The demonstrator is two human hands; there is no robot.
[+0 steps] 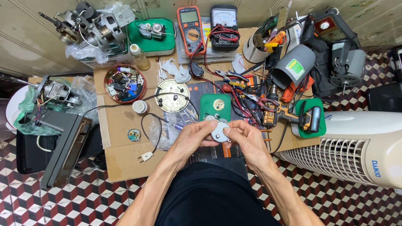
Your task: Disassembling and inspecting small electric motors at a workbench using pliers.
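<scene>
Silver-grey round motor, green plastic housing, orange multimeter, black multimeter, red bowl, red-white-black checkered floor, brown cardboard.

Hands: two, the left hand and right hand, both gripping one small round metal part.
Multimeters: two, one orange multimeter, one black multimeter.
Bare electric motors: two, motor at top left, motor at left in plastic.
Cordless drills: one.
Round parts bowls: one.
Small bottles: one.
White fan housings: one.
</scene>
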